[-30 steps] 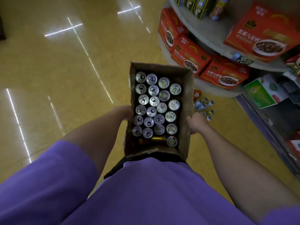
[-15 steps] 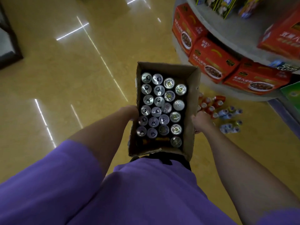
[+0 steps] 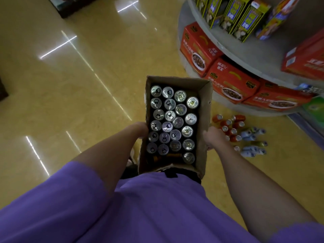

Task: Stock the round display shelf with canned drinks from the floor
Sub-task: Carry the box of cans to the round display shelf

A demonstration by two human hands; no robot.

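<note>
1. The left hand grips the left wall of the cardboard box, about halfway along it; the fingers go under or around the edge and are mostly hidden.
2. The right hand holds the right wall of the same box, with the fingers curled around the outer side.
3. The box is carried in front of the person's body, above the floor, and its near end touches the purple shirt.
4. Inside the box the cans stand upright in rows, packed close together, with silver tops and pull tabs facing up. At the near end one gold can seems to lie on its side, but it is dark there.
5. To the right of the box, on the floor, a group of red cans stands, and just beside them some blue and white bottles lie or stand.
6. Behind these is the round display shelf. Its lower level carries red cartons, and the upper level carries tall yellow and blue boxes.
</note>
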